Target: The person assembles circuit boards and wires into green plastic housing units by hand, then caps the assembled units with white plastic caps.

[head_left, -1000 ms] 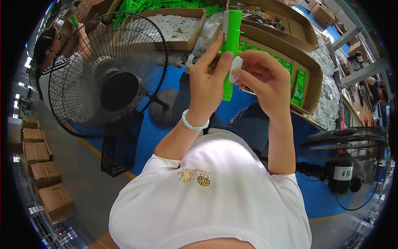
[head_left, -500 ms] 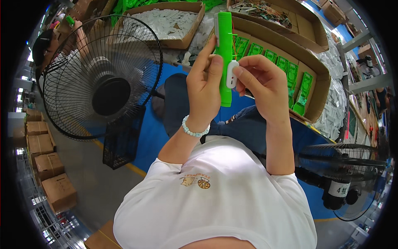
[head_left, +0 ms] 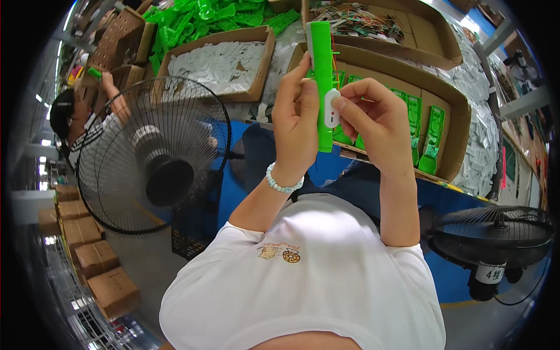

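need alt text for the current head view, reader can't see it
A person's left hand holds a long green plastic piece while the right hand pinches a small white part at its edge. Beyond are cardboard boxes of green and white parts, with black fans on both sides.

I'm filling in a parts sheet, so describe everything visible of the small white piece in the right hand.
The small white piece is a long oval with rounded ends, smooth and plastic-looking. Its visible face carries a small red spot and a dark slot near the lower end. It is held lengthwise along the green case, overlapping that case's right edge in the picture; whether it is fastened there cannot be told. The right hand pinches it, the thumb covering part of its right side.
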A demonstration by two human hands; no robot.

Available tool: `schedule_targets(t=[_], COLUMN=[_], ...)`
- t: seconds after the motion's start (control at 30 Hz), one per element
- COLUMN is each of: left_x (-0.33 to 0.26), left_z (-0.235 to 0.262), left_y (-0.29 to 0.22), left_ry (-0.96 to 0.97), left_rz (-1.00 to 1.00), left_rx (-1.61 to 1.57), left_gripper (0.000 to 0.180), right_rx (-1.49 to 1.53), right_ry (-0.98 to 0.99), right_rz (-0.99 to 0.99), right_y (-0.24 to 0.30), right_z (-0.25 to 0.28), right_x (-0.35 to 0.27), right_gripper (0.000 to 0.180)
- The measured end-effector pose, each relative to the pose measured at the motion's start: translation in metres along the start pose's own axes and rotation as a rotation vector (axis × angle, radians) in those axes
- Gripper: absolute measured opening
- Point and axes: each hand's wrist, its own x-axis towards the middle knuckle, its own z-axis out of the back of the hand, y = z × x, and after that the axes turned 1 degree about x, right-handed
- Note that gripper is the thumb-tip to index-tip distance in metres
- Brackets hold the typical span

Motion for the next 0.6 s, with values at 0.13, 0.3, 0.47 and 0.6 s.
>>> schedule_targets(t=[0.13,0.3,0.47,0.6], left_x=[0.014,0.022,0.029,0.035], left_z=[-0.006,-0.009,-0.018,-0.025], left_y=[0.011,0.018,0.019,0.014], left_ry=[0.057,0.084,0.07,0.066], left_rz=[0.039,0.076,0.076,0.154], left_rx=[0.092,0.129,0.027,-0.217], left_gripper=[0.038,0.038,0.038,0.042], right_rx=[-0.028,-0.077,0.047,0.025], right_ry=[-0.036,-0.053,-0.064,-0.068], right_rz=[0.045,0.044,0.057,0.013], right_y=[0.003,0.0,-0.008,-0.005], right_z=[0.005,0.012,0.018,0.019], right_x=[0.01,0.023,0.032,0.03], right_gripper=[0.012,0.011,0.012,0.017])
